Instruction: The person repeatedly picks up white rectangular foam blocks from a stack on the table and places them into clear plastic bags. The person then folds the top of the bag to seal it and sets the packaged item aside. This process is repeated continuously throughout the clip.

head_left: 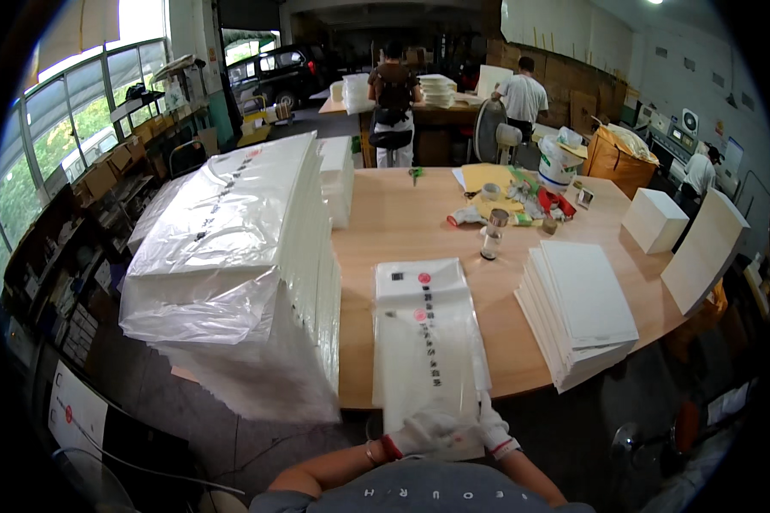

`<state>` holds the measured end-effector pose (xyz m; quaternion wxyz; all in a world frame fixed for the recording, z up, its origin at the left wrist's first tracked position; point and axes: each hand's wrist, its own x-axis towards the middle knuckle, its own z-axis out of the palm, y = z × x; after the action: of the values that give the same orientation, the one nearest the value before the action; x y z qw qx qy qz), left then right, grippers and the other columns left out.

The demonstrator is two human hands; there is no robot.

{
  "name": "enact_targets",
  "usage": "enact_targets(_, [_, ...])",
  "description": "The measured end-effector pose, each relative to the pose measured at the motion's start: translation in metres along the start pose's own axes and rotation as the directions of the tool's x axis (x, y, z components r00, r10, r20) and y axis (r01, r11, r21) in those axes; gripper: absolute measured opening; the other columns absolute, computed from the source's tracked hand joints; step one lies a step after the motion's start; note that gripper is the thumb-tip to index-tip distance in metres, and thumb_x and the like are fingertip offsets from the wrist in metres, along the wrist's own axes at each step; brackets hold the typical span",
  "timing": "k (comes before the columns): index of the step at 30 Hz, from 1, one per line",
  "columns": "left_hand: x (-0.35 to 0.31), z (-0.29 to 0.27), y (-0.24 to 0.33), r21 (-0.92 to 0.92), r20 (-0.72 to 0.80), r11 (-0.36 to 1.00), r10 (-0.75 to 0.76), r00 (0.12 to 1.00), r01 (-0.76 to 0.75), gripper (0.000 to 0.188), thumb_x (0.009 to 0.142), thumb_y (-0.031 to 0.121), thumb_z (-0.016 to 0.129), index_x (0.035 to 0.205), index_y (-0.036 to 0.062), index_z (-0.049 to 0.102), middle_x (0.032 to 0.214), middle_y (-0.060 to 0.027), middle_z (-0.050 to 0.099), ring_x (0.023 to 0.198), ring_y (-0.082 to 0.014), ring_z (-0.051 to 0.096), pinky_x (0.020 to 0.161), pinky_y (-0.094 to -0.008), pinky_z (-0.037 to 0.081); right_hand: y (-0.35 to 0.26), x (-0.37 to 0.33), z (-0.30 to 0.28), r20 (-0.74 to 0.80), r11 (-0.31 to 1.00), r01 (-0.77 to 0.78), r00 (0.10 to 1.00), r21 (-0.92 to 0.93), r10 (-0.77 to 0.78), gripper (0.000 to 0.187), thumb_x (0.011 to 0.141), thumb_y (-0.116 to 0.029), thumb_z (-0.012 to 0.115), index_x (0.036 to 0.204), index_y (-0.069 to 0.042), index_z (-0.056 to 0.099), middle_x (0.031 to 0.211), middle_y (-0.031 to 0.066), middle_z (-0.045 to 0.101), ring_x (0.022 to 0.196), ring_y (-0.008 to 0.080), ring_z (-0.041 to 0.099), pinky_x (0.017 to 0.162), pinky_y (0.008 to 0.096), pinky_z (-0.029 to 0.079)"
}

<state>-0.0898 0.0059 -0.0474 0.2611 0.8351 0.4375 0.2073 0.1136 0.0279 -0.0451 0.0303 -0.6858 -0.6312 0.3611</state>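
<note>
A long clear plastic bag (428, 342) with dark print and red round marks lies in front of me, its near end hanging over the table's edge. Something pale and flat shows through it. My left hand (423, 434), in a white glove with a red cuff, is closed at the bag's near end; its fingers are somewhat blurred. At the right side of that end, my gloved right hand (494, 427) grips the bag's edge. To the left rises a tall stack of filled plastic bags (231, 231). A stack of white boards (586, 295) stands on the right.
The wooden table (376, 205) also bears a glass jar (493, 235), a white bucket (559, 161), rags (530, 201), green-handled scissors (416, 174) and a white block (655, 221). A large white panel (706, 252) stands at the right edge. Co-workers stand beyond the table.
</note>
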Motion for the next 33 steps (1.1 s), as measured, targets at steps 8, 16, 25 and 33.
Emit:
enact_targets(8, [-0.042,0.020,-0.095,0.001,-0.681,0.901,-0.318,0.660,0.435,0.032,0.081,0.007,0.052,0.114,0.0061,0.051,0.097,-0.0123,0.058,0.080,-0.0222,0.058,0.078,-0.0335,0.046,0.026,0.030,0.017,-0.250,0.965,0.156,0.946,-0.210,-0.207,0.056,0.086,-0.028,0.047,0.135,-0.013,0.024,0.076,0.0190,0.063,0.070,0.0370,0.063,0.055,0.0531,0.046])
enact_targets(16, [-0.047,0.034,-0.054,-0.768,-0.343,0.501,-0.848,0.405,0.399,0.017,0.080,0.009,0.052,0.096,0.0036,0.052,0.090,-0.0123,0.054,0.078,-0.0285,0.054,0.073,-0.0348,0.044,0.029,0.003,0.011,-0.121,0.976,0.208,0.973,0.065,-0.199,0.052,0.092,-0.045,0.031,0.134,-0.014,0.027,0.096,0.0265,0.060,0.086,0.0459,0.058,0.075,0.0536,0.044])
enact_targets(25, [-0.106,0.013,-0.007,-0.341,-0.304,0.739,-0.671,0.676,0.580,0.017,0.080,0.015,0.057,0.083,0.0022,0.046,0.084,-0.0158,0.051,0.076,-0.0342,0.054,0.066,-0.0426,0.043,0.035,-0.079,0.002,-0.101,0.963,0.267,0.959,0.028,-0.264,0.036,0.091,-0.037,0.037,0.107,-0.010,0.054,0.087,0.0214,0.061,0.077,0.0398,0.060,0.064,0.0494,0.046])
enact_targets(33, [-0.108,0.025,-0.018,-0.251,-0.480,0.825,-0.560,0.675,0.507,0.017,0.074,0.009,0.060,0.089,0.0028,0.052,0.071,-0.0163,0.055,0.066,-0.0351,0.056,0.063,-0.0402,0.046,0.055,-0.053,0.012,-0.161,0.915,0.369,0.905,-0.166,-0.394,0.036,0.089,-0.035,0.043,0.073,-0.007,0.060,0.075,0.0163,0.060,0.065,0.0352,0.058,0.057,0.0447,0.046])
